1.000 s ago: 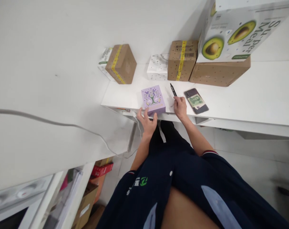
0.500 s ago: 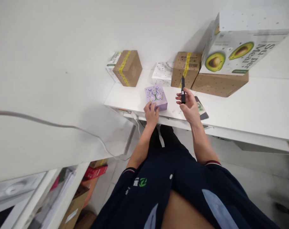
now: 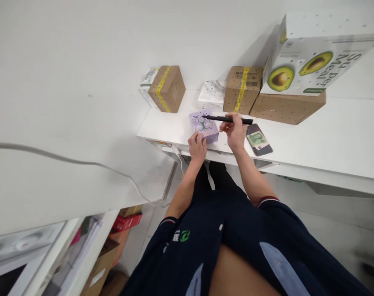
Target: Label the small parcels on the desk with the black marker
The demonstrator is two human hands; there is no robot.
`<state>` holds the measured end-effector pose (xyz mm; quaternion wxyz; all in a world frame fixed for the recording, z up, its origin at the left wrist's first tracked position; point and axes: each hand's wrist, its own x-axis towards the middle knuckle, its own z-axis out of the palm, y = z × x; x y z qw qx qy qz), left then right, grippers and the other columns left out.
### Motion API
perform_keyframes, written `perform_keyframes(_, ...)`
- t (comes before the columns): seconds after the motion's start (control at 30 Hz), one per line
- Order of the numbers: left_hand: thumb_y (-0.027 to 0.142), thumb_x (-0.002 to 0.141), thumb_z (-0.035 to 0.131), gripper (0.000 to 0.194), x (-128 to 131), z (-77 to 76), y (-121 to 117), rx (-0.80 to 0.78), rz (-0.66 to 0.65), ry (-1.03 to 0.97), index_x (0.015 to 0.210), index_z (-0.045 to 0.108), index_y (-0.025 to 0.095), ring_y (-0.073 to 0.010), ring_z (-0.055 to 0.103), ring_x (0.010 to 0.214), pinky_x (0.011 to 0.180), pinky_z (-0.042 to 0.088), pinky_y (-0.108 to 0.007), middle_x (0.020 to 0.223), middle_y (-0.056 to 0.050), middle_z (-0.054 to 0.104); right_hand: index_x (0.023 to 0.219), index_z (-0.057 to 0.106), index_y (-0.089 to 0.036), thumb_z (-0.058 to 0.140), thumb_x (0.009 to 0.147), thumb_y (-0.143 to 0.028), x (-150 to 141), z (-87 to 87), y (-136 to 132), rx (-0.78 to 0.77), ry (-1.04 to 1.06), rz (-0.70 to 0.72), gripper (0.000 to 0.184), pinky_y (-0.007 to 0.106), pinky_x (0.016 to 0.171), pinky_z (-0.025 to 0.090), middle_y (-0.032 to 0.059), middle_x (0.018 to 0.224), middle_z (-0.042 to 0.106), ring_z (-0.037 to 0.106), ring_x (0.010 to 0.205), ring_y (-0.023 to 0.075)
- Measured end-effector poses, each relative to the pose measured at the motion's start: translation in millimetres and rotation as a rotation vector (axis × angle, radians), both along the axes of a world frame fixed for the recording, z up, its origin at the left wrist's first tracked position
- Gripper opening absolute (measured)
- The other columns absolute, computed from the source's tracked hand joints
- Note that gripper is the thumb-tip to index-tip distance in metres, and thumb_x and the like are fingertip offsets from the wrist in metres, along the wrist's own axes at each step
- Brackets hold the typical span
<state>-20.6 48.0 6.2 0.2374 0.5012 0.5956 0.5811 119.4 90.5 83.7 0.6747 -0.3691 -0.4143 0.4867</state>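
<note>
A small purple box (image 3: pixel 203 122) with a printed pattern on its top sits on the white desk. My left hand (image 3: pixel 197 148) has its curled fingers over the near left edge of this box. A black marker pen (image 3: pixel 220 119) lies across the fingers of my right hand (image 3: pixel 235 133), which is closed on it. The pen's thin tip points left and appears over the box top; whether it touches cannot be made out. Just right of my right hand, a dark phone (image 3: pixel 259 140) with a green banknote on it or in its case lies on the desk.
Along the wall stand a taped brown carton (image 3: pixel 170 90), a white dotted box (image 3: pixel 212 93), another taped carton (image 3: pixel 243 90) and a long brown carton (image 3: pixel 288 108). A tall avocado-print box (image 3: pixel 310 61) rests on the long one. A grey cable (image 3: pixel 94 163) hangs at left.
My right hand has moved left toward the purple box and turned the pen from upright to nearly level, tip leftward. More of the phone shows. My left hand stays on the box.
</note>
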Motion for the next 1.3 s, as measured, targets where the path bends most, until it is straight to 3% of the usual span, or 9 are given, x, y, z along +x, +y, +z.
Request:
perform_keyframes(0.1, 0.029, 0.083, 0.072, 0.020, -0.3, -3.3, 0.4, -0.030, -0.017, 0.023, 0.102, 0.068, 0.022, -0.0281, 0.041, 0.140, 0.124, 0.023, -0.046, 0.135, -0.016, 0.054, 0.098, 0.058, -0.024, 0.059, 0.086, -0.059, -11.2, -2.6, 5.7, -0.015, -0.033, 0.149, 0.037, 0.029, 0.064, 0.053, -0.0035, 0.070, 0.059, 0.062, 0.066, 0.0133)
perform_keyframes(0.23, 0.029, 0.083, 0.071, 0.020, -0.6, -3.2, 0.0, -0.042, -0.011, 0.047, 0.102, 0.069, 0.022, -0.0287, 0.041, 0.139, 0.125, 0.022, -0.046, 0.135, -0.016, 0.054, 0.082, 0.053, -0.024, 0.074, 0.078, -0.040, -27.4, -6.0, 14.2, 0.063, -0.202, 0.052, 0.027, 0.025, 0.063, 0.048, -0.0070, 0.067, 0.053, 0.054, 0.062, 0.0097)
perform_keyframes(0.33, 0.028, 0.083, 0.072, 0.020, -0.5, -1.2, -1.2, -0.022, 0.013, 0.085, 0.102, 0.070, 0.022, -0.0293, 0.044, 0.136, 0.124, 0.024, -0.047, 0.132, -0.016, 0.056, 0.075, 0.044, -0.025, 0.068, 0.083, -0.045, -37.5, -11.5, 23.5, 0.020, -0.163, 0.057, 0.032, 0.023, 0.054, 0.043, -0.0083, 0.059, 0.048, 0.047, 0.052, 0.0091)
perform_keyframes(0.43, 0.030, 0.084, 0.072, 0.022, 0.0, -1.3, -3.0, -0.011, 0.048, 0.128, 0.104, 0.070, 0.021, -0.0293, 0.048, 0.133, 0.122, 0.029, -0.047, 0.129, -0.017, 0.058, 0.083, 0.052, -0.025, 0.060, 0.085, -0.054, -40.7, -18.3, 32.7, -0.059, -0.137, 0.164, 0.031, 0.025, 0.052, 0.043, -0.0068, 0.060, 0.054, 0.051, 0.051, 0.0105)
perform_keyframes(0.57, 0.033, 0.092, 0.062, 0.028, -0.4, -9.3, -3.3, -0.073, 0.083, 0.424, 0.114, 0.067, 0.016, -0.0301, 0.050, 0.131, 0.116, 0.038, -0.048, 0.131, -0.019, 0.057, 0.096, 0.063, -0.023, 0.067, 0.079, -0.047, -37.2, -24.1, 38.9, -0.035, -0.298, 0.253, 0.029, 0.026, 0.059, 0.047, -0.0049, 0.069, 0.060, 0.055, 0.060, 0.0122)
perform_keyframes(0.67, 0.037, 0.096, 0.056, 0.033, -2.8, -19.1, -1.4, -0.050, 0.112, 0.600, 0.118, 0.065, 0.015, -0.0298, 0.052, 0.128, 0.111, 0.045, -0.047, 0.131, -0.020, 0.057, 0.090, 0.059, -0.023, 0.070, 0.076, -0.042, -36.7, -26.3, 37.2, 0.006, -0.345, 0.220, 0.026, 0.026, 0.056, 0.045, -0.0067, 0.064, 0.056, 0.050, 0.054, 0.0109)
perform_keyframes(0.8, 0.041, 0.097, 0.053, 0.034, -7.6, -28.8, 1.2, 0.023, 0.133, 0.667, 0.116, 0.064, 0.015, -0.0282, 0.056, 0.123, 0.107, 0.048, -0.045, 0.128, -0.020, 0.058, 0.077, 0.049, -0.024, 0.057, 0.087, -0.051, -37.4, -30.7, 29.0, -0.003, -0.327, 0.128, 0.030, 0.025, 0.052, 0.042, -0.0070, 0.055, 0.052, 0.046, 0.046, 0.0101)
perform_keyframes(1.0, 0.041, 0.097, 0.053, 0.033, -10.4, -33.8, 2.7, 0.026, 0.132, 0.672, 0.116, 0.063, 0.017, -0.0267, 0.056, 0.122, 0.106, 0.048, -0.044, 0.127, -0.018, 0.059, 0.074, 0.049, -0.023, 0.050, 0.091, -0.054, -33.6, -33.9, 19.7, 0.135, -0.557, 0.036, 0.035, 0.028, 0.064, 0.046, -0.0028, 0.060, 0.056, 0.055, 0.058, 0.0134)
perform_keyframes(1.3, 0.041, 0.097, 0.051, 0.035, -10.9, -36.5, 3.0, 0.012, 0.122, 0.646, 0.118, 0.062, 0.016, -0.0274, 0.054, 0.127, 0.106, 0.048, -0.043, 0.130, -0.020, 0.056, 0.075, 0.045, -0.023, 0.044, 0.092, -0.049, -35.9, -33.8, 19.8, 0.158, -0.685, 0.047, 0.030, 0.029, 0.064, 0.042, -0.0022, 0.060, 0.052, 0.052, 0.055, 0.0138)
